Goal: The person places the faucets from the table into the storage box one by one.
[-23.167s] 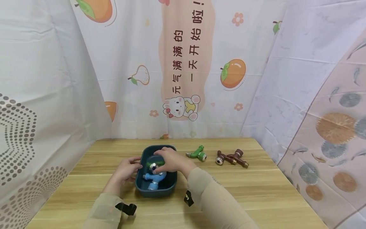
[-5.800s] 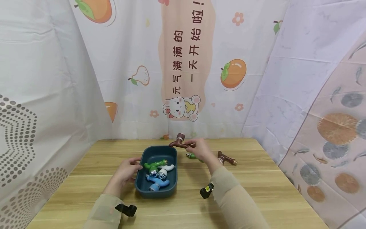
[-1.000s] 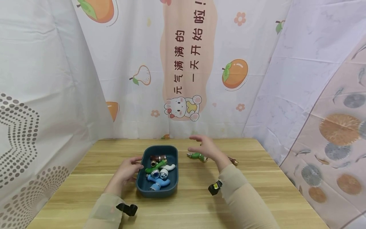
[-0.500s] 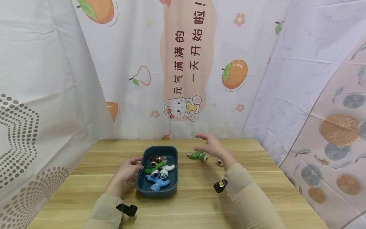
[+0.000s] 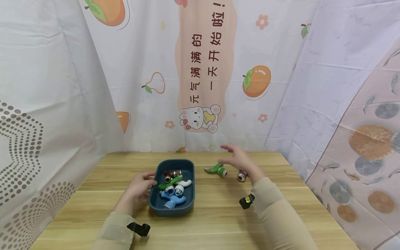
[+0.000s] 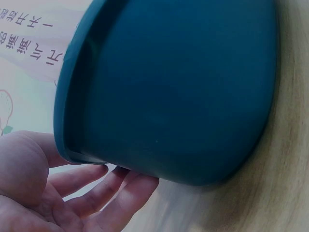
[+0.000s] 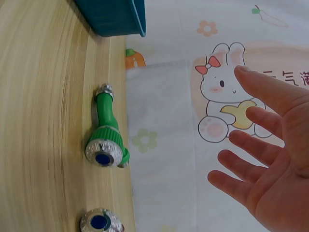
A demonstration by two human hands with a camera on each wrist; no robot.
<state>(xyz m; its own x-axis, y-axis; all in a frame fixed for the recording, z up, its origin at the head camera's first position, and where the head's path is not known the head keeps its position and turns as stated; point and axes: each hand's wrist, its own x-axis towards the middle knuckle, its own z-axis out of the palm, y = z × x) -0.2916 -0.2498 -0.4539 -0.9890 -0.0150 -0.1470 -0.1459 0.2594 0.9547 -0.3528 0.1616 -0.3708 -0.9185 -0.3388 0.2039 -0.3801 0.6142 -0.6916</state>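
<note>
A dark teal plastic bin holds a brown tap, a green tap, a white tap and a blue tap. My left hand holds the bin's left side, thumb at the rim and fingers against the outer wall in the left wrist view. My right hand hovers above the table, fingers spread, nothing in it. Below and left of it lies another green tap. Under the right wrist sits a second brown tap, mostly hidden by the forearm.
The wooden table ends at a printed curtain behind it, with more curtains on both sides. Small black cameras are strapped at the left wrist and the right wrist.
Over the last second my empty right hand has moved right, from above the green tap toward the brown one. A brown tap carried earlier now lies in the bin. My left hand stays put.
</note>
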